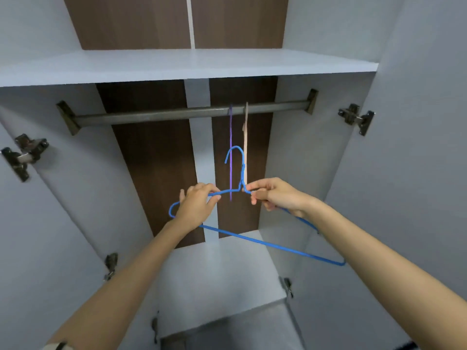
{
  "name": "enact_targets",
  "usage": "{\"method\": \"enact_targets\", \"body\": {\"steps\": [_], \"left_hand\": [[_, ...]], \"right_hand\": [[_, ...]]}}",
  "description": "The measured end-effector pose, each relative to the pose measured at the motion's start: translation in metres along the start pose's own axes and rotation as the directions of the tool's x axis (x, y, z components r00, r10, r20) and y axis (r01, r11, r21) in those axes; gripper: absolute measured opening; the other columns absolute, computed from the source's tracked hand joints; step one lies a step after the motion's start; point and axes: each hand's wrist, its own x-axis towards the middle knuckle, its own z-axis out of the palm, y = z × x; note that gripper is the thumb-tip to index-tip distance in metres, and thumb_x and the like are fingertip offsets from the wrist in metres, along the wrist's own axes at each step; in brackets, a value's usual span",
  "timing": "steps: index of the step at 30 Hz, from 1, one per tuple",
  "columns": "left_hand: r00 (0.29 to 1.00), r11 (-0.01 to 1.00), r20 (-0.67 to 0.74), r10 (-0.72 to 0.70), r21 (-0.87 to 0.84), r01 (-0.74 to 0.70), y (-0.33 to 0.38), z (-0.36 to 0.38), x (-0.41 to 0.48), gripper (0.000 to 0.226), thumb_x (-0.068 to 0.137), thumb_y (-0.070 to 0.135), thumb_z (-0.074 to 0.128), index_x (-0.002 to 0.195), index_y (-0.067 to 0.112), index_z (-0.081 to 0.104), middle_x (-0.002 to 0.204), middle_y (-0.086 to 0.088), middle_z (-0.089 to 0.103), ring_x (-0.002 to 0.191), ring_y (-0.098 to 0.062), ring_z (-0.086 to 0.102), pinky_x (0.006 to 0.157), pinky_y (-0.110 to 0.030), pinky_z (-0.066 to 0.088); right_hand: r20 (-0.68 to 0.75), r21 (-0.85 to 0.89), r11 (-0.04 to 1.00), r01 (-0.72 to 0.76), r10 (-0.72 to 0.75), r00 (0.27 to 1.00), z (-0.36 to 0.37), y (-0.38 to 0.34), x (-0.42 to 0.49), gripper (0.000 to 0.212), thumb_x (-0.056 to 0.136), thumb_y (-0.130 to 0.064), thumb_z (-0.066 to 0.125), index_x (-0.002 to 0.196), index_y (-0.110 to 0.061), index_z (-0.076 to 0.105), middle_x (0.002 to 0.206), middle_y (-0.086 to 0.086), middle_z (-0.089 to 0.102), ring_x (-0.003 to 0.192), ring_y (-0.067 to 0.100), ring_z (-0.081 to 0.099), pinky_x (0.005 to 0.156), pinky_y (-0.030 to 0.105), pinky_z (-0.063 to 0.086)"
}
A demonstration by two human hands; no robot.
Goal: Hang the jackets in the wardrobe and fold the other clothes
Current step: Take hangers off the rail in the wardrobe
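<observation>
A: Head view, looking up into an open white wardrobe with dark brown back panels. White shelf across the top, dark metal rail just beneath it.

B: Anything on the rail?

A: Two thin hangers, seen edge-on, right of centre: a purple hanger and, just beside it on the right, a beige hanger. Both hooked over the rail, hanging straight down.

B: And the hanger in use?

A: Blue wire hanger, bare, held up in front of the open compartment, well below the rail and apart from it. Hook upright, curling over to the left, overlapping the two hanging ones from this angle; touching them or not, impossible to tell. Bottom bar slanting down toward the lower right.

B: Hands?

A: Left hand gripping the left shoulder of the wire, fingers curled round it, the wire's rounded left corner sticking out just past the hand. Right hand pinching the wire just right of the twisted neck, thumb and forefinger tips closed on it, other fingers curled underneath, the right shoulder wire emerging below the wrist. Neck and hook rising between the two hands.

B: Surroundings?

A: Doors swung open on both sides, metal hinges on their inner edges. Bare forearms reaching in from the bottom corners
</observation>
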Motion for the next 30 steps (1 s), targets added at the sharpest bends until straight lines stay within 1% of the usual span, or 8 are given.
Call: {"method": "enact_targets", "body": {"steps": [5, 8, 13, 19, 22, 25, 28, 30], "left_hand": [[0.969, 0.966, 0.107, 0.223, -0.161, -0.204, 0.034, 0.028, -0.07, 0.014, 0.096, 0.025, 0.053, 0.099, 0.017, 0.064, 0.094, -0.002, 0.062, 0.09, -0.019, 0.058, 0.085, -0.041, 0.047], [0.928, 0.936, 0.185, 0.325, -0.202, -0.287, 0.057, 0.043, -0.111, 0.013, 0.095, 0.025, 0.056, 0.097, 0.019, 0.068, 0.089, -0.002, 0.062, 0.085, -0.018, 0.058, 0.081, -0.038, 0.047], [0.819, 0.889, 0.358, 0.448, -0.271, -0.368, 0.111, 0.074, -0.173, 0.015, 0.094, 0.022, 0.057, 0.095, 0.019, 0.071, 0.084, 0.004, 0.062, 0.084, -0.018, 0.06, 0.081, -0.035, 0.044], [0.634, 0.829, 0.534, 0.559, -0.356, -0.431, 0.19, 0.124, -0.238, 0.017, 0.096, 0.022, 0.053, 0.09, 0.024, 0.069, 0.078, 0.009, 0.06, 0.077, -0.014, 0.056, 0.073, -0.028, 0.041], [0.536, 0.792, 0.585, 0.609, -0.401, -0.461, 0.234, 0.151, -0.276, 0.017, 0.095, 0.024, 0.054, 0.089, 0.026, 0.07, 0.082, 0.003, 0.065, 0.079, -0.016, 0.058, 0.074, -0.031, 0.043], [0.403, 0.746, 0.644, 0.65, -0.44, -0.5, 0.298, 0.188, -0.332, 0.018, 0.094, 0.028, 0.055, 0.083, 0.03, 0.069, 0.076, 0.008, 0.064, 0.069, -0.007, 0.054, 0.067, -0.025, 0.041], [0.365, 0.729, 0.65, 0.667, -0.467, -0.501, 0.321, 0.202, -0.354, 0.017, 0.093, 0.03, 0.058, 0.077, 0.034, 0.064, 0.067, 0.012, 0.059, 0.061, -0.003, 0.047, 0.064, -0.027, 0.038], [0.329, 0.705, 0.648, 0.687, -0.485, -0.518, 0.354, 0.226, -0.384, 0.015, 0.092, 0.029, 0.059, 0.081, 0.031, 0.067, 0.066, 0.014, 0.059, 0.06, -0.001, 0.048, 0.063, -0.025, 0.038]], "right_hand": [[-0.163, 0.134, 0.988, -0.071, 0.093, 0.982, 0.013, 0.05, -0.104, 0.015, 0.091, -0.004, 0.057, 0.097, -0.015, 0.066, 0.064, -0.002, 0.063, 0.038, 0.006, 0.029, 0.037, 0.016, 0.025], [-0.246, 0.178, 0.977, -0.119, 0.161, 0.956, 0.022, 0.076, -0.169, 0.009, 0.09, -0.007, 0.06, 0.09, -0.015, 0.065, 0.072, 0.004, 0.065, 0.04, 0.007, 0.025, 0.038, 0.015, 0.02], [-0.432, 0.143, 0.971, -0.19, 0.234, 0.871, 0.032, 0.113, -0.274, 0.012, 0.085, -0.01, 0.066, 0.08, -0.019, 0.059, 0.065, -0.008, 0.065, 0.041, 0.006, 0.033, 0.038, 0.015, 0.026], [-0.6, 0.149, 0.97, -0.193, 0.244, 0.762, 0.032, 0.162, -0.395, 0.004, 0.09, -0.011, 0.061, 0.088, -0.012, 0.057, 0.071, -0.003, 0.07, 0.057, 0.011, 0.048, 0.046, 0.016, 0.038], [-0.667, 0.158, 0.956, -0.247, 0.287, 0.688, 0.032, 0.189, -0.46, 0.011, 0.091, -0.015, 0.061, 0.08, -0.014, 0.057, 0.066, -0.005, 0.068, 0.049, 0.001, 0.048, 0.051, 0.019, 0.04], [-0.74, 0.2, 0.933, -0.3, 0.344, 0.578, 0.027, 0.225, -0.546, 0.017, 0.091, -0.019, 0.062, 0.086, -0.003, 0.061, 0.067, -0.003, 0.067, 0.059, 0.005, 0.052, 0.062, 0.02, 0.041], [-0.747, 0.202, 0.933, -0.298, 0.344, 0.569, 0.031, 0.237, -0.582, 0.021, 0.092, -0.019, 0.062, 0.093, 0.002, 0.064, 0.07, 0.005, 0.065, 0.063, 0.006, 0.054, 0.067, 0.019, 0.041], [-0.768, 0.242, 0.922, -0.301, 0.372, 0.521, 0.026, 0.253, -0.629, 0.017, 0.092, -0.02, 0.061, 0.09, -0.004, 0.065, 0.067, 0.005, 0.063, 0.058, 0.002, 0.052, 0.06, 0.013, 0.039]]}}
